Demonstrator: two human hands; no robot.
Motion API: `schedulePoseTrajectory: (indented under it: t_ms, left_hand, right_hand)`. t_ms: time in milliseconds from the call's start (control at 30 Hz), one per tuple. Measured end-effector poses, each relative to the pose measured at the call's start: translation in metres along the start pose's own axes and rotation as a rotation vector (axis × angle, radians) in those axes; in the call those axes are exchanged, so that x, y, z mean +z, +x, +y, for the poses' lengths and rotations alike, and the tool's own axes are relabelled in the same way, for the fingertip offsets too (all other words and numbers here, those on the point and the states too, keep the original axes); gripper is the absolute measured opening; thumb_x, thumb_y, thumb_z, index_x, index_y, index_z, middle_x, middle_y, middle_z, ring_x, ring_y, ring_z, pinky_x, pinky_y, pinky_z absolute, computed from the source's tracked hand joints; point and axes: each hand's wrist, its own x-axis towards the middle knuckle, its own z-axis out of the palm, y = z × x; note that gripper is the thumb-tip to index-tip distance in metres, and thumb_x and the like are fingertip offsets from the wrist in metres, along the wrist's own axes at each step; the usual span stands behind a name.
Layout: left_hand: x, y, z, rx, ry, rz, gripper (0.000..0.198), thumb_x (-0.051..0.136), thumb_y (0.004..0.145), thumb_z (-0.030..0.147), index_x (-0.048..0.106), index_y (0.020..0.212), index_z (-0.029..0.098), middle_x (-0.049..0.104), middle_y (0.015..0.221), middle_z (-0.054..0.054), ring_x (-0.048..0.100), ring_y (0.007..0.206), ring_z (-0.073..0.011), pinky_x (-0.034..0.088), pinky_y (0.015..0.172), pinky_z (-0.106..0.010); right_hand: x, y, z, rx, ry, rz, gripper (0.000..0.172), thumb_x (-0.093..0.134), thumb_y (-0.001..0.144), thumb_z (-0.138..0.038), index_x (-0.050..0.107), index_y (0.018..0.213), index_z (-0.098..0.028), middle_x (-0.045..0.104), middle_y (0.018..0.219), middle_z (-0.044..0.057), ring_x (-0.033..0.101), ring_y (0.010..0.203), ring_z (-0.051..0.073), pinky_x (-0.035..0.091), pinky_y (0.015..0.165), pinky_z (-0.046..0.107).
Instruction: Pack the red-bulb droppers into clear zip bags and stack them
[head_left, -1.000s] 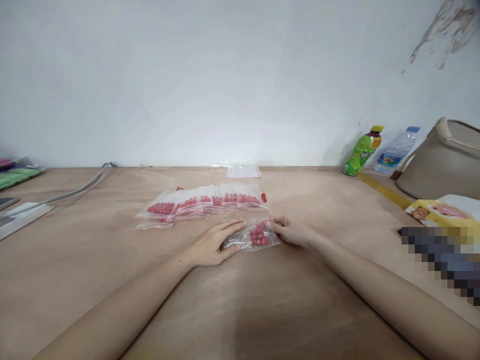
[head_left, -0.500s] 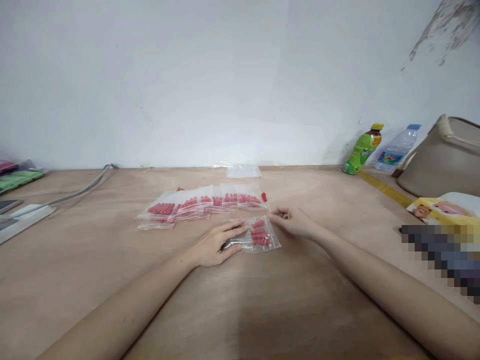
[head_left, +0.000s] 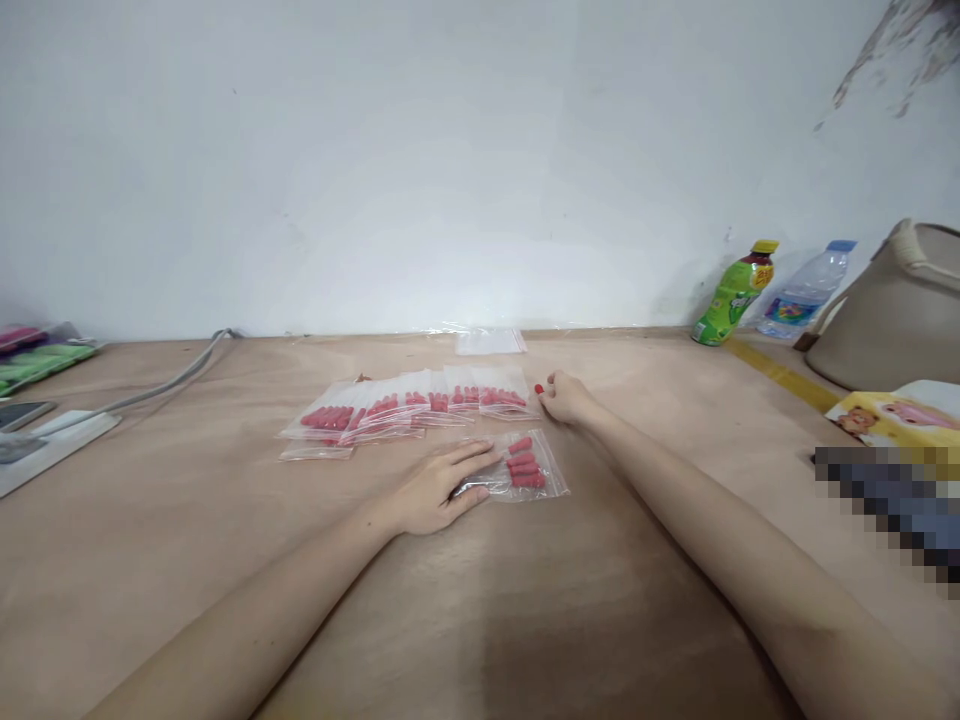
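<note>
A clear zip bag [head_left: 556, 470] with several red pieces [head_left: 526, 466] inside lies flat in the middle of the table. My left hand [head_left: 442, 487] rests on the bag's left part, palm down, fingers spread. Farther up and to the right, my right hand [head_left: 568, 397] has its fingers closed on a small red-headed piece [head_left: 539, 389], just right of the filled bags. These filled bags [head_left: 390, 400] overlap in a row beyond my left hand, each showing red pieces through the plastic.
Flat clear bags [head_left: 491, 342] lie near the wall. At the right are a green bottle [head_left: 731, 300], a clear bottle [head_left: 806, 295], a beige bag [head_left: 892, 320] and a blurred dark object [head_left: 892, 510]. A grey cable [head_left: 172, 382] and white strip [head_left: 64, 452] are at left.
My right hand has moved away from the bag's right edge, up to the loose red-headed piece, and its fingers have closed on it. My left hand stays on the bag.
</note>
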Motion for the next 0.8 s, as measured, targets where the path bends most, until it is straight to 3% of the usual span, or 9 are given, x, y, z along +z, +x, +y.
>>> schedulePoseTrajectory:
  t_ms: [200,300,367,467,567,667,800]
  left_hand:
    - [0.001,0.001,0.0,-0.01,-0.004,0.008,0.049,0.042,0.091,0.037,0.033,0.135,0.019,0.041,0.137,-0.009,0.039,0.125,-0.0222,0.033,0.104,-0.038]
    - [0.002,0.001,-0.002,0.002,-0.017,0.027,0.047,0.042,0.09,0.037,0.036,0.133,0.019,0.042,0.136,-0.009,0.039,0.125,-0.0211,0.033,0.104,-0.038]
    - [0.003,0.002,-0.004,0.011,-0.028,0.036,0.045,0.043,0.09,0.037,0.038,0.132,0.02,0.042,0.136,-0.008,0.039,0.125,-0.0208,0.033,0.104,-0.038]
    - [0.004,0.002,-0.007,0.036,-0.057,0.046,0.042,0.044,0.09,0.037,0.041,0.13,0.022,0.042,0.136,-0.008,0.039,0.125,-0.0208,0.033,0.104,-0.039]
    - [0.004,0.002,-0.008,0.042,-0.076,0.052,0.042,0.045,0.089,0.036,0.043,0.128,0.021,0.043,0.135,-0.007,0.039,0.125,-0.0206,0.034,0.103,-0.038]
    - [0.003,0.001,-0.007,0.026,-0.069,0.049,0.043,0.046,0.089,0.035,0.04,0.129,0.021,0.044,0.134,-0.007,0.04,0.124,-0.0207,0.035,0.102,-0.038]
    - [0.003,0.001,-0.005,0.018,-0.064,0.045,0.043,0.045,0.089,0.035,0.039,0.13,0.022,0.046,0.132,-0.007,0.042,0.122,-0.0217,0.036,0.101,-0.04]
  right_hand:
    - [-0.013,-0.024,0.018,-0.139,-0.051,-0.037,0.037,0.051,0.08,-0.022,0.044,0.114,-0.009,0.062,0.094,0.018,0.059,0.082,0.025,0.04,0.067,0.03]
    - [-0.023,-0.038,0.029,-0.308,0.049,0.086,0.023,0.046,0.084,-0.026,0.053,0.101,-0.013,0.061,0.091,0.014,0.057,0.083,0.023,0.041,0.071,0.031]
    - [-0.028,-0.048,0.034,-0.371,0.275,0.176,0.024,0.042,0.086,-0.033,0.056,0.094,-0.015,0.059,0.082,0.009,0.057,0.077,0.02,0.042,0.069,0.031]
    - [-0.027,-0.063,0.035,-0.285,0.748,0.173,0.033,0.043,0.083,-0.049,0.054,0.092,-0.019,0.052,0.067,0.0,0.049,0.051,0.011,0.04,0.05,0.026]
    - [-0.018,-0.075,0.029,-0.208,1.09,0.191,0.037,0.054,0.074,-0.053,0.049,0.093,-0.021,0.051,0.069,-0.003,0.046,0.048,0.008,0.041,0.046,0.024]
    - [-0.007,-0.081,0.024,-0.194,1.194,0.262,0.046,0.061,0.07,-0.048,0.04,0.103,-0.024,0.054,0.073,-0.004,0.054,0.057,0.009,0.047,0.054,0.025]
    - [0.003,-0.08,0.022,-0.147,1.222,0.296,0.053,0.063,0.067,-0.046,0.032,0.103,-0.025,0.055,0.072,-0.006,0.057,0.055,0.01,0.049,0.054,0.027]
